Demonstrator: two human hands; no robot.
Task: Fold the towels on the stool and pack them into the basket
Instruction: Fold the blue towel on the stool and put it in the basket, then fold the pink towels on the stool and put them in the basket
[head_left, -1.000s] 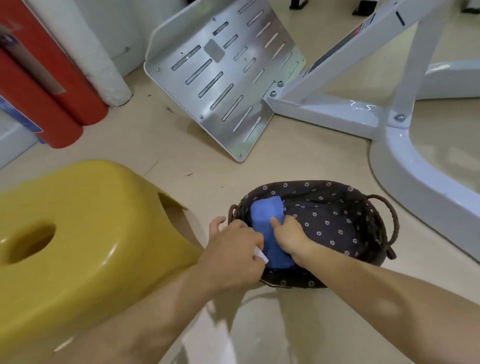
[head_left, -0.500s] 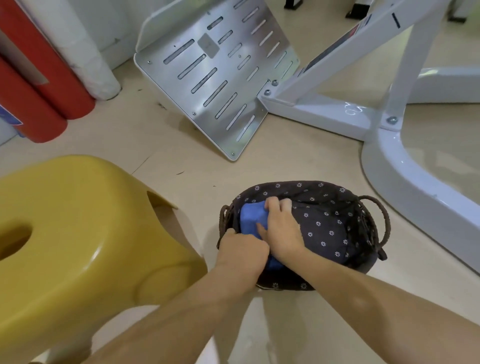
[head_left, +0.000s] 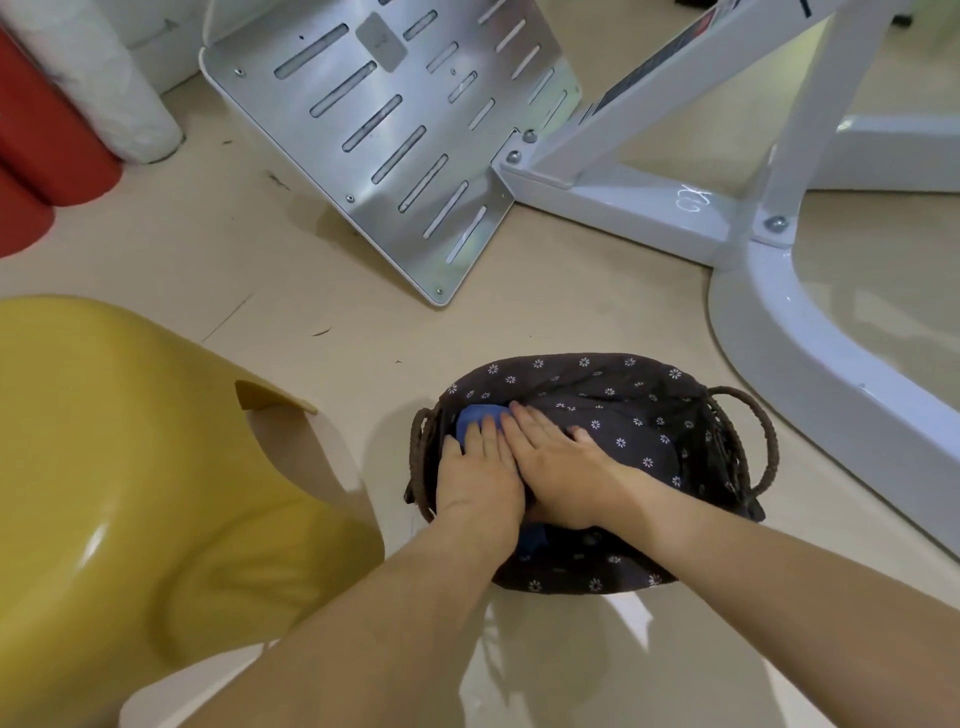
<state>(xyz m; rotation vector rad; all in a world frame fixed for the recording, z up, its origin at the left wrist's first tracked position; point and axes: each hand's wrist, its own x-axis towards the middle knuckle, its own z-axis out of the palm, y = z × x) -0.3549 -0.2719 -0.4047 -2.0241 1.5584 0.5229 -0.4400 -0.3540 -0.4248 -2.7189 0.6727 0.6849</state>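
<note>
A dark basket with a flower-print lining and rope handles stands on the floor. A folded blue towel lies in its left end, mostly hidden under my hands. My left hand lies flat on the towel with straight fingers. My right hand presses flat beside it, fingers spread over the towel and the lining. The yellow plastic stool stands to the left of the basket, and no towel shows on its visible part.
A slotted metal plate lies on the floor behind the basket. A white machine frame curves round the right side. Red rolls and a white roll stand at the far left.
Both hands have flattened out and pushed the blue towel down deeper into the basket's left end. The view has shifted closer to the basket.
</note>
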